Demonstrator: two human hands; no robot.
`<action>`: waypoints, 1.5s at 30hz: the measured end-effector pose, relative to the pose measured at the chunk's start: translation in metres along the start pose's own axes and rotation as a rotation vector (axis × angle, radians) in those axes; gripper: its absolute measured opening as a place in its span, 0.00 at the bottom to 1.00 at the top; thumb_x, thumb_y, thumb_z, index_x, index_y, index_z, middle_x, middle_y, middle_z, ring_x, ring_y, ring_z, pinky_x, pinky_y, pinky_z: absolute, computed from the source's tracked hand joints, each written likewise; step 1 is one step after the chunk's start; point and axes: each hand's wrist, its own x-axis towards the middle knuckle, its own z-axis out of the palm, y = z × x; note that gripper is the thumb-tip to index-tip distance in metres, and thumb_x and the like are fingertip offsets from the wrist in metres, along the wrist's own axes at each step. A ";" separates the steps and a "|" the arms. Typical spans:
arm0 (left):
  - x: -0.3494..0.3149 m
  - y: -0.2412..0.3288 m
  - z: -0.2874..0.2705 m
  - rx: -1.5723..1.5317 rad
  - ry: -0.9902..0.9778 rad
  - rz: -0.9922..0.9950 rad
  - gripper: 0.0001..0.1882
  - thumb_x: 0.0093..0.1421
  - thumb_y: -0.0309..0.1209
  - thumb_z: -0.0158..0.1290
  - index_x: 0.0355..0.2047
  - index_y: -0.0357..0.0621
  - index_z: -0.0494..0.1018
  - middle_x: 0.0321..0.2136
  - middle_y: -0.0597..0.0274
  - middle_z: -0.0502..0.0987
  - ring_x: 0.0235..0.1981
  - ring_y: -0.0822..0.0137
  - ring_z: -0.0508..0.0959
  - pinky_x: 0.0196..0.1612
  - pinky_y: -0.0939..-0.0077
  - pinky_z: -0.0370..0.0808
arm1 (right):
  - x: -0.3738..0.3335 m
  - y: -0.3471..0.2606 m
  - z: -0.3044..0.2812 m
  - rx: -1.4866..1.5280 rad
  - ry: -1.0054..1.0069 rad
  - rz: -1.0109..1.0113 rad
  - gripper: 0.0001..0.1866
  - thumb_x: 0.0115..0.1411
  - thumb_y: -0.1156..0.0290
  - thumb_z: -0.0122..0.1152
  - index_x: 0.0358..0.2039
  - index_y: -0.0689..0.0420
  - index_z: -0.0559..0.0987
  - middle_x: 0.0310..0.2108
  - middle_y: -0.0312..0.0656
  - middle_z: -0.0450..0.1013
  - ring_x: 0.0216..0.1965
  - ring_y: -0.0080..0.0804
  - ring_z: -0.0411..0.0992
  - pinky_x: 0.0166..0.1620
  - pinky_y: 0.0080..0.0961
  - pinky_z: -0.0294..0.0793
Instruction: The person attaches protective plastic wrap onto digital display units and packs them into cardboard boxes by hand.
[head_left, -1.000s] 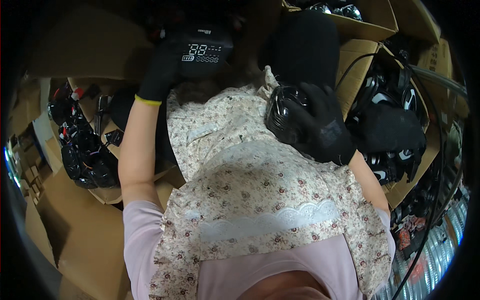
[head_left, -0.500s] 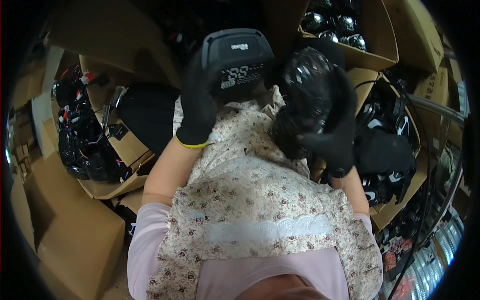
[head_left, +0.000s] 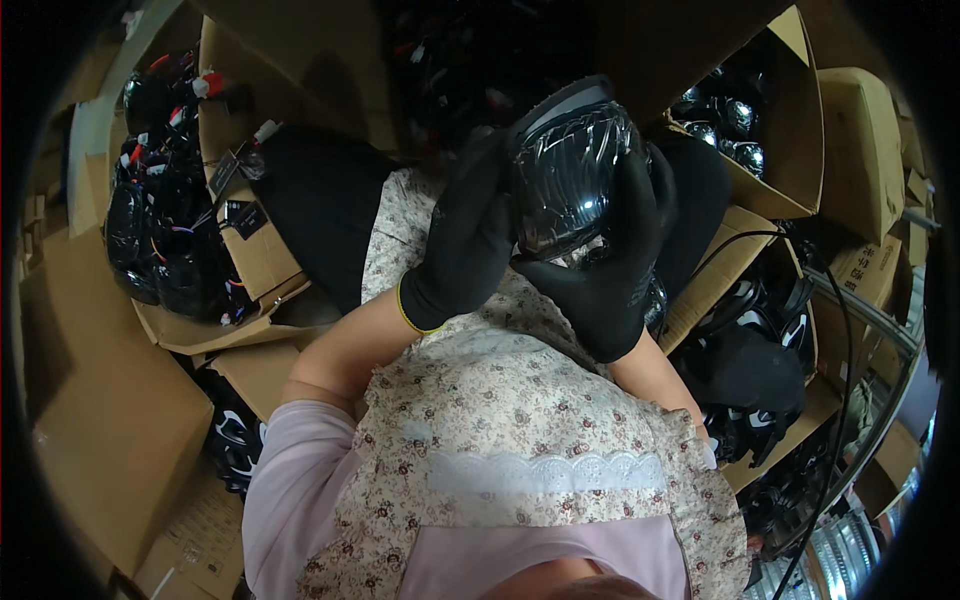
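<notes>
Between my gloved hands is a black part wrapped in glossy clear film [head_left: 572, 185], held up in front of my lap. A dark housing [head_left: 572, 98] with a rounded rim shows at its upper end, against or around it; I cannot tell which. My left hand [head_left: 465, 240] is closed along the left side. My right hand [head_left: 612, 275] grips the right side and bottom, fingers behind the film and thumb below. Both gloves are black. Another shiny film-wrapped piece [head_left: 655, 303] shows partly beside my right wrist.
An open carton [head_left: 255, 255] at the left has several wrapped black parts [head_left: 165, 235] with coloured wires. Shiny rounded parts [head_left: 738, 120] fill a box at the upper right. Black items [head_left: 745, 365] lie in a nearer right box. A thin cable [head_left: 848, 370] and metal rail [head_left: 865, 308] run past it.
The housing in my left hand and the wrapped part in my right were apart; now they are together between both hands. My right hand moved left, and the view shifted.
</notes>
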 end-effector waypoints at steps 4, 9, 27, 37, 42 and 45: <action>-0.002 0.000 -0.005 -0.178 -0.025 -0.028 0.24 0.71 0.34 0.41 0.61 0.30 0.64 0.61 0.44 0.67 0.65 0.46 0.64 0.68 0.55 0.55 | 0.001 0.003 0.007 0.000 0.033 -0.009 0.59 0.34 0.58 0.84 0.65 0.52 0.60 0.64 0.58 0.49 0.64 0.58 0.56 0.61 0.48 0.67; 0.000 0.004 -0.010 -0.132 -0.007 0.065 0.23 0.70 0.33 0.41 0.60 0.30 0.66 0.59 0.44 0.70 0.63 0.47 0.67 0.68 0.54 0.54 | 0.010 -0.008 -0.004 -0.087 0.029 -0.045 0.56 0.34 0.59 0.82 0.64 0.57 0.62 0.59 0.53 0.60 0.65 0.54 0.56 0.62 0.48 0.62; -0.001 0.018 -0.023 -0.125 -0.108 -0.029 0.19 0.67 0.26 0.43 0.55 0.30 0.69 0.51 0.44 0.75 0.52 0.55 0.76 0.57 0.65 0.70 | 0.007 -0.019 -0.016 -0.183 0.043 -0.029 0.56 0.34 0.56 0.85 0.63 0.48 0.62 0.61 0.53 0.52 0.62 0.58 0.59 0.59 0.51 0.67; 0.009 0.033 -0.005 -0.625 0.103 -0.402 0.21 0.64 0.34 0.57 0.53 0.34 0.69 0.41 0.63 0.77 0.37 0.80 0.74 0.41 0.84 0.72 | 0.007 -0.004 -0.034 -0.297 -0.051 -0.081 0.46 0.43 0.49 0.78 0.60 0.51 0.70 0.60 0.51 0.62 0.63 0.60 0.56 0.65 0.50 0.58; -0.002 0.024 -0.010 -0.617 0.012 -0.387 0.24 0.64 0.34 0.57 0.56 0.33 0.67 0.43 0.64 0.77 0.38 0.81 0.73 0.42 0.83 0.72 | 0.002 -0.003 -0.025 0.813 0.023 0.594 0.28 0.60 0.66 0.64 0.58 0.60 0.68 0.55 0.45 0.66 0.54 0.31 0.68 0.56 0.31 0.70; 0.016 0.025 -0.003 -0.468 0.003 -0.280 0.31 0.61 0.40 0.61 0.58 0.33 0.66 0.43 0.61 0.77 0.42 0.73 0.76 0.45 0.77 0.74 | -0.008 0.002 -0.016 0.840 0.006 0.551 0.21 0.62 0.71 0.60 0.55 0.61 0.69 0.52 0.43 0.67 0.51 0.27 0.69 0.54 0.27 0.72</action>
